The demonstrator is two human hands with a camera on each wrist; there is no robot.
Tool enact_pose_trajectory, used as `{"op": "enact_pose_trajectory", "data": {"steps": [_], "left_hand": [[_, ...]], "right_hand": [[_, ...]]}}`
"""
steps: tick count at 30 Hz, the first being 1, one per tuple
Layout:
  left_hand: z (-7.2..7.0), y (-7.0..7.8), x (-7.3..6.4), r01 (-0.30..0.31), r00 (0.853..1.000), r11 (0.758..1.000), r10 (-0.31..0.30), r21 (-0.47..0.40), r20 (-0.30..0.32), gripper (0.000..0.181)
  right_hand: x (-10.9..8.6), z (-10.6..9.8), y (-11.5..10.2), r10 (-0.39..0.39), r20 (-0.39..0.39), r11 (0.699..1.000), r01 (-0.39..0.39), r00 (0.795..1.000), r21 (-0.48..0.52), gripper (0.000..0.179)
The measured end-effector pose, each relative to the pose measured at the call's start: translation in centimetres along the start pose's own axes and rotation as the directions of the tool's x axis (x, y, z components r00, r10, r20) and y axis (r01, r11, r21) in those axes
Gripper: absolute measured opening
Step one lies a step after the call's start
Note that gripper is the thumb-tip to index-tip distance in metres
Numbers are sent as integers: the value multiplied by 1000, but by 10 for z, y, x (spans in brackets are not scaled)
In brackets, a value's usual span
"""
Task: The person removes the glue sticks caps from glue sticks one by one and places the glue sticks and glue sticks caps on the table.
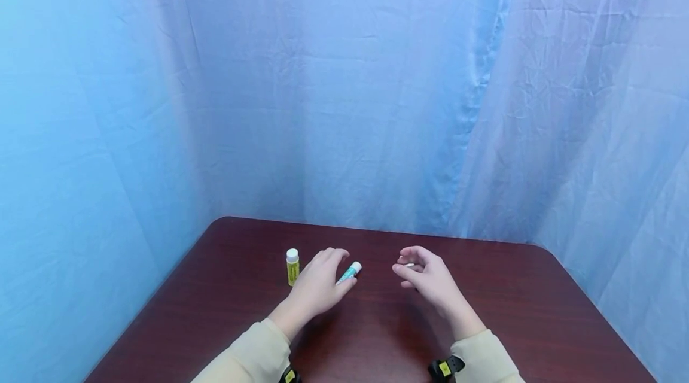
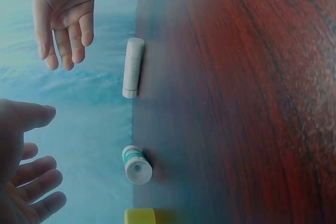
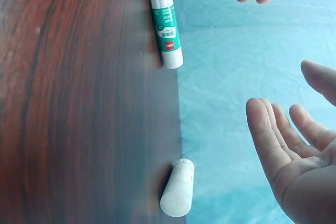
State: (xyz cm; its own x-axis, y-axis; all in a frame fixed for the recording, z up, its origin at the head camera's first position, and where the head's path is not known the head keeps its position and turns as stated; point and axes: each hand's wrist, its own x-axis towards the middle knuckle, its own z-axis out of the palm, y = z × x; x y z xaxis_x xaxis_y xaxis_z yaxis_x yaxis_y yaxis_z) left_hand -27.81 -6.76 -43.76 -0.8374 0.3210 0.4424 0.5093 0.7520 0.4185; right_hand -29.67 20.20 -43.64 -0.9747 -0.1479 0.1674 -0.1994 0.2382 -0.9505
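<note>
My left hand (image 1: 320, 281) hovers over the table between two tubes, fingers loosely bent and holding nothing. Just right of it lies a green glue stick (image 1: 350, 273) with white ends, partly hidden by the hand in the head view; its label shows in the right wrist view. To the left is a yellow tube (image 1: 293, 270) with a white cap. My right hand (image 1: 427, 278) is relaxed and bare, near a white tube (image 2: 133, 69) lying on its side. That tube mostly hides behind the fingers in the head view. Both wrist views show the hands apart from the tubes.
The dark red-brown wooden table (image 1: 371, 335) has rounded far corners. Light blue curtains (image 1: 344, 102) hang behind it and along both sides. Black bands with yellow marks (image 1: 444, 368) sit at the cuffs of the cream sleeves (image 1: 484, 354).
</note>
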Motion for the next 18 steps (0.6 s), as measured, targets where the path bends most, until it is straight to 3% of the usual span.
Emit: {"op": "enact_pose_trajectory", "data": {"steps": [18], "left_hand": [[18, -6, 14, 46, 996, 995, -52, 85, 76, 45]], "right_hand": [[12, 10, 14, 59, -15, 998, -59, 998, -29, 38]]}}
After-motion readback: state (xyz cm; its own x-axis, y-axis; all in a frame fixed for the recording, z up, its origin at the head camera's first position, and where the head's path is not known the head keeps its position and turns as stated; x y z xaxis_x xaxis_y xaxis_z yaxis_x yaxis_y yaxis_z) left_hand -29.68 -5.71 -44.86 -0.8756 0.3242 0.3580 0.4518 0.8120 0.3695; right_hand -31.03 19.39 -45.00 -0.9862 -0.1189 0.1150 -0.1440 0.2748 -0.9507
